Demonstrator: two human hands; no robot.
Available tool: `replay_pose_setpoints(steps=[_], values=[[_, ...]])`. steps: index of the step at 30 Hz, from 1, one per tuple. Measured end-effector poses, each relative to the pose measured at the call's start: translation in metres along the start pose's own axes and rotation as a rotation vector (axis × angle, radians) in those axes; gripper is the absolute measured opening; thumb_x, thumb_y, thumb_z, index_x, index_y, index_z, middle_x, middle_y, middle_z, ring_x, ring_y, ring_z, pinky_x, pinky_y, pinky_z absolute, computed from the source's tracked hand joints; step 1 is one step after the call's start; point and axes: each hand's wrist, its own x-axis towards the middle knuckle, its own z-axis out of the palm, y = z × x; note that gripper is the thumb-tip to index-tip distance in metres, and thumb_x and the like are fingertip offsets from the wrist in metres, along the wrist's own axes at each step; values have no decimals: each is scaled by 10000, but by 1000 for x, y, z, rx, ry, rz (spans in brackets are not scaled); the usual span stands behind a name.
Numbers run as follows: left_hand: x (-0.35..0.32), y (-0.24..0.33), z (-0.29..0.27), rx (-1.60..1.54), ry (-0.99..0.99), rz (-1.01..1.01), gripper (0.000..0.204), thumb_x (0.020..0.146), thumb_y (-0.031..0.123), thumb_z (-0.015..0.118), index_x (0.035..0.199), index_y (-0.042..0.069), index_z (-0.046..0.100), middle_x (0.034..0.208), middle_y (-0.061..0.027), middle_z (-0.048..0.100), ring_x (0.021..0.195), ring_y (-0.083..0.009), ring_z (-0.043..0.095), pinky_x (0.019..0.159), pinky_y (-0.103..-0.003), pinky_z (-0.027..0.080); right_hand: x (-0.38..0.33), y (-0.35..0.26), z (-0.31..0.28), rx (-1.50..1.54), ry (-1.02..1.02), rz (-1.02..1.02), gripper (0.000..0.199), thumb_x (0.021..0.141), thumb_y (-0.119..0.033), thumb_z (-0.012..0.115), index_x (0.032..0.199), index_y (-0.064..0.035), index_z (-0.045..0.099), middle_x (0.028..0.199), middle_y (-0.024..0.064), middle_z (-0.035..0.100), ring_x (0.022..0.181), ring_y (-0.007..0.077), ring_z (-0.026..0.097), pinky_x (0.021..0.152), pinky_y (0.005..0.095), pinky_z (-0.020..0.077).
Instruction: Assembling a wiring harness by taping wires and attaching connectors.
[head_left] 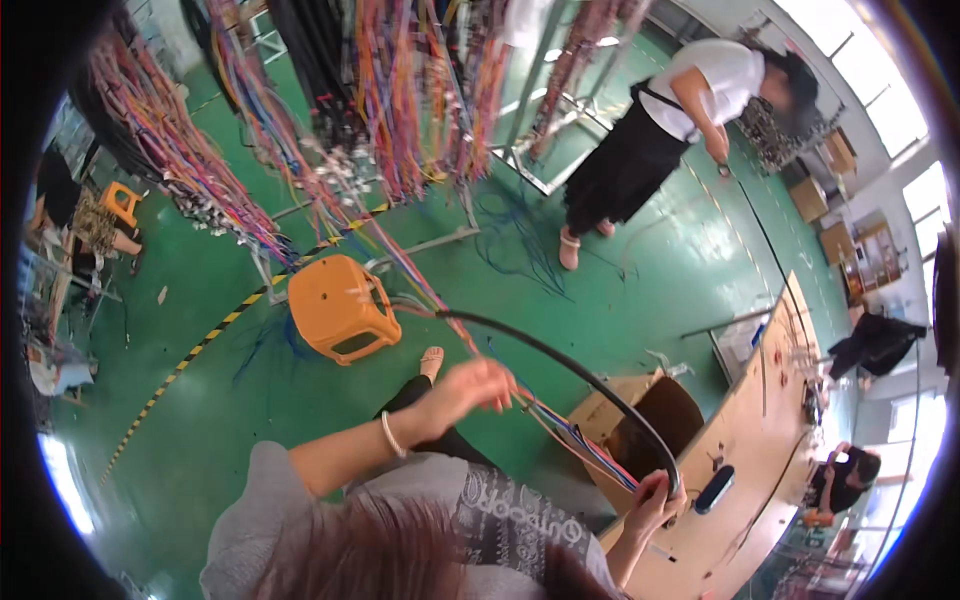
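Observation:
At the lower right, my right hand point(655, 502) is closed round the end of a black tube point(575, 370) and the bundle of coloured wires point(575, 435) beside it. The tube arches up and left toward the orange stool. My left hand point(465, 392), slightly blurred, has its fingers curled over the same wires farther along. These wires stretch from the hanging harnesses down to my right hand. Some of the wires are hidden behind my left fingers.
Thick coloured wire harnesses point(405, 100) hang from racks ahead. An orange stool point(335, 300) stands on the green floor. A cardboard box point(655, 415) sits beside a wooden workbench point(745, 430) at right. A co-worker point(650, 140) stands at upper right, holding a long black tube.

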Motion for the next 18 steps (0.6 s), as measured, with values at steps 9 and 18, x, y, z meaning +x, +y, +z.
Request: replay_pose_setpoints(steps=[9, 18], values=[[39, -46, 209, -1311, -102, -503, 346, 897, 255, 701, 1156, 70, 564, 1139, -71, 614, 941, -186, 587, 880, -351, 481, -140, -27, -118, 203, -16, 460, 232, 967, -176, 549, 775, -50, 577, 603, -17, 494, 525, 47, 428, 463, 221, 310], [-2, -101, 381, 229, -1046, -246, 453, 1061, 338, 404, 759, 46, 571, 543, -21, 491, 473, -126, 459, 471, -269, 357, -183, 4, -195, 231, 25, 296, 630, 955, -462, 563, 1380, -6, 473, 1226, 141, 609, 1064, 225, 617, 942, 365, 479]])
